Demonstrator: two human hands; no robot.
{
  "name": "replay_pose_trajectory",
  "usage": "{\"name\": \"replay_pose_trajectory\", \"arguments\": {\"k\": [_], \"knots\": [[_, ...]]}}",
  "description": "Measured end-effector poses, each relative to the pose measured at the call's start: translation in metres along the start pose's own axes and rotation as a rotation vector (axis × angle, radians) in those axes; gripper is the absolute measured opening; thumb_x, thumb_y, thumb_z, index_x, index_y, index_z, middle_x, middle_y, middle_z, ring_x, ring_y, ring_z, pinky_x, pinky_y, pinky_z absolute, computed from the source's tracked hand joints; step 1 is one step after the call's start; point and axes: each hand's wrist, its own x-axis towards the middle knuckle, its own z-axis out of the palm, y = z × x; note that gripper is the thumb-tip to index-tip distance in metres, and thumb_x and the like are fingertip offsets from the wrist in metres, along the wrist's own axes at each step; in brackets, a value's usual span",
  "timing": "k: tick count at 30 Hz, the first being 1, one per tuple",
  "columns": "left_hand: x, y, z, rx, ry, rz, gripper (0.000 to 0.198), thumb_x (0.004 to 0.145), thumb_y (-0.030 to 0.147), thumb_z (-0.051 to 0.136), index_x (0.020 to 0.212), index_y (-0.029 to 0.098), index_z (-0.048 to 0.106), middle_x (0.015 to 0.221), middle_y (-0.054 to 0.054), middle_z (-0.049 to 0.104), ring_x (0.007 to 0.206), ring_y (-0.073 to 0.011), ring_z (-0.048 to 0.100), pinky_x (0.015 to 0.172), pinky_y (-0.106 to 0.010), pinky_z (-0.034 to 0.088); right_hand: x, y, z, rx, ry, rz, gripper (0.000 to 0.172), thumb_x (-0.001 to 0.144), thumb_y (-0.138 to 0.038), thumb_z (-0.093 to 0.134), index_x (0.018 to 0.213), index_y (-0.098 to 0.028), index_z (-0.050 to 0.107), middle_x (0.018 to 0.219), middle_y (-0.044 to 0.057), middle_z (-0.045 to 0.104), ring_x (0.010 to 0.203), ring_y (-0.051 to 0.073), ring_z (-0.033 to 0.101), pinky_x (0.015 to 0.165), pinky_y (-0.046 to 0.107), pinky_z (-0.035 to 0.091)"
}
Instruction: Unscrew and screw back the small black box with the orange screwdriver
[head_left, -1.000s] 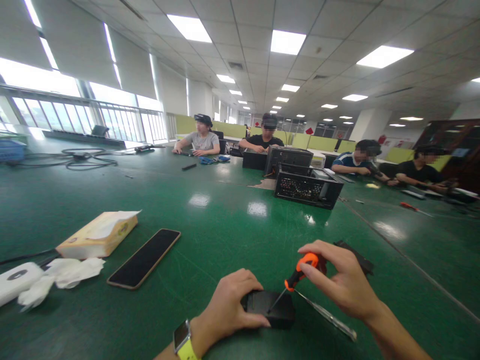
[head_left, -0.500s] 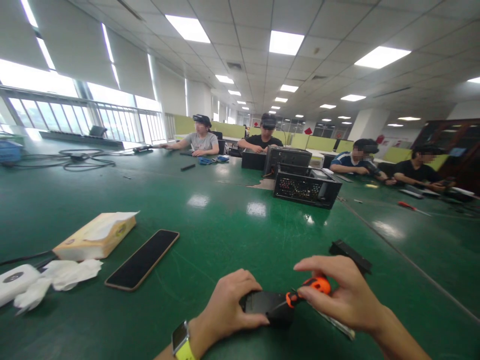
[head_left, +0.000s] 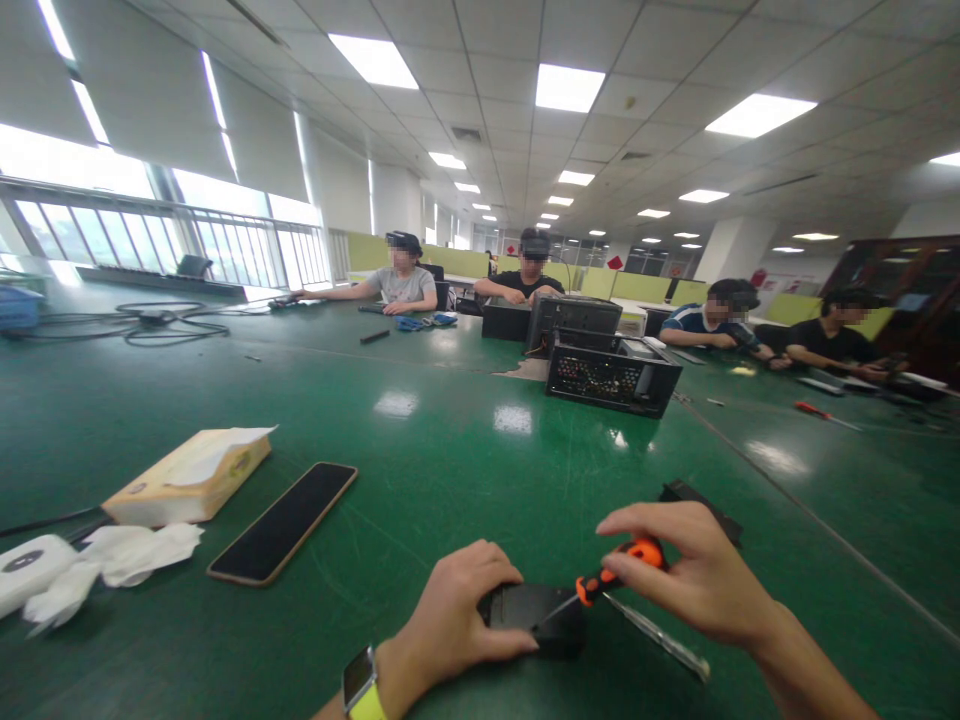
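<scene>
My left hand (head_left: 454,610) grips a small black rectangular case (head_left: 564,630) on the green table, thumb along its near side and fingers over its far end. In my right hand (head_left: 701,585) is a screwdriver (head_left: 646,552) with an orange and black handle, held by the thumb while the index finger stands off it. The screwdriver slants down to the left, its tip on the case close to my left thumb. A slim silvery tool (head_left: 664,642) lies below my right hand. Behind that hand is a black part (head_left: 701,512), partly covered.
Leftward lie a phone (head_left: 285,522), a tissue pack (head_left: 195,475), crumpled tissue (head_left: 139,552) and a white device (head_left: 34,570). Opened black computer cases (head_left: 615,375) stand ahead. A red-handled screwdriver (head_left: 814,410) lies far right. Several people sit across the table (head_left: 420,450).
My right hand has shifted slightly up and right with the screwdriver, and more of its shaft and of the silvery tool shows. My left hand keeps its hold on the case.
</scene>
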Motion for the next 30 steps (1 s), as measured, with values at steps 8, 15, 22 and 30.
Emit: {"name": "replay_pose_trajectory", "arguments": {"k": [8,15,22,30], "knots": [[0.000,0.000,-0.001,0.006,0.001,-0.001,0.045,0.069,0.055,0.081,0.091,0.018,0.072,0.084,-0.006,0.069,0.077,-0.0239,0.063,0.068,-0.031,0.049,-0.003,0.106,0.033,0.145,0.162,0.554,0.036,0.087,-0.049,0.057,0.091,-0.016,0.071,0.081,0.008,0.074,0.070,0.022,0.067,0.062,0.030,0.050],[0.001,0.003,-0.002,0.007,-0.004,0.000,0.040,0.070,0.050,0.081,0.092,0.018,0.071,0.087,-0.006,0.069,0.078,-0.0232,0.063,0.069,-0.030,0.050,-0.048,0.145,0.071,0.109,0.060,0.603,0.035,0.080,-0.047,0.063,0.091,-0.016,0.074,0.088,0.009,0.076,0.081,0.026,0.069,0.075,0.036,0.053],[0.003,0.009,-0.006,0.026,-0.040,-0.026,0.037,0.070,0.045,0.081,0.093,0.018,0.070,0.088,-0.006,0.068,0.080,-0.0236,0.063,0.071,-0.031,0.052,-0.061,0.110,0.056,0.014,0.003,0.583,0.034,0.087,-0.048,0.057,0.086,-0.016,0.069,0.086,0.008,0.070,0.080,0.023,0.063,0.074,0.034,0.048],[0.002,0.007,-0.003,0.057,-0.027,-0.003,0.030,0.072,0.039,0.079,0.092,0.018,0.071,0.087,-0.005,0.069,0.079,-0.0230,0.062,0.071,-0.032,0.050,-0.081,0.073,0.036,0.112,-0.555,0.583,0.013,0.073,-0.026,0.071,0.078,-0.018,0.063,0.066,-0.004,0.059,0.060,0.012,0.051,0.053,0.022,0.034]]}}
